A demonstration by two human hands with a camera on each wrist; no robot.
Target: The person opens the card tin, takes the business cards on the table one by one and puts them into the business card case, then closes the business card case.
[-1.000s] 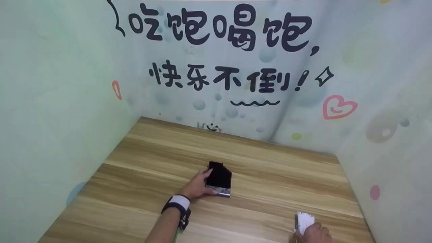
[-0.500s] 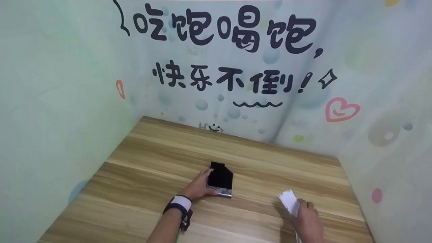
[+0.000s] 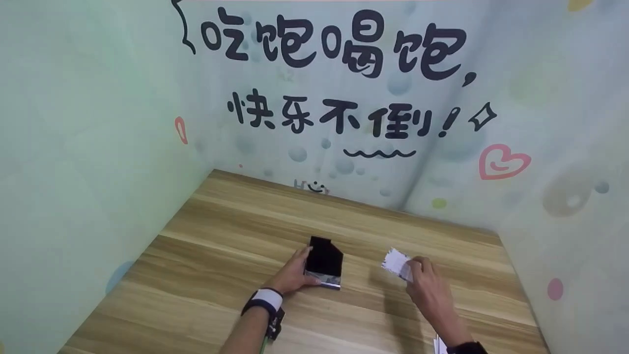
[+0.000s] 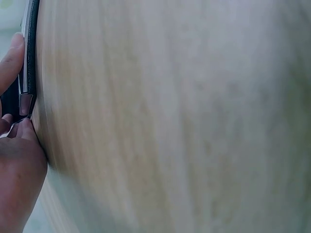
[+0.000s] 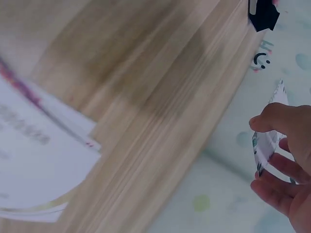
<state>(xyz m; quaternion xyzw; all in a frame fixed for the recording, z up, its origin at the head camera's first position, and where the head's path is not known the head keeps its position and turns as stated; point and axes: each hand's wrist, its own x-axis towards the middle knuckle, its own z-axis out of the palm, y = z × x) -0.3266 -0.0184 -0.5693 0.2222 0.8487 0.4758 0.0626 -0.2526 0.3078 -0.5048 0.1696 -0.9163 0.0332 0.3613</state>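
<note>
My left hand [image 3: 291,276] grips the left side of a flat black case [image 3: 325,258] with a cut corner and a shiny silver near edge. The left wrist view shows the case [image 4: 32,48] edge-on, with a thumb and fingers around its side. To the right of the case, my right hand [image 3: 429,285] pinches a small white card [image 3: 396,262] with a jagged printed border. The card is raised over the wooden table, and a shadow falls below it. In the right wrist view the card [image 5: 266,145] sits between thumb and fingers.
A pile of white printed sheets or cards [image 5: 43,155] lies by the right forearm, its corner [image 3: 439,345] showing at the head view's bottom edge. The wooden table [image 3: 236,221] is bounded by pale printed walls [image 3: 98,123] at the back and sides.
My right hand has brought the white card up from the lower right, leftward and forward toward the black case. The left hand keeps its grip on the case in the same place.
</note>
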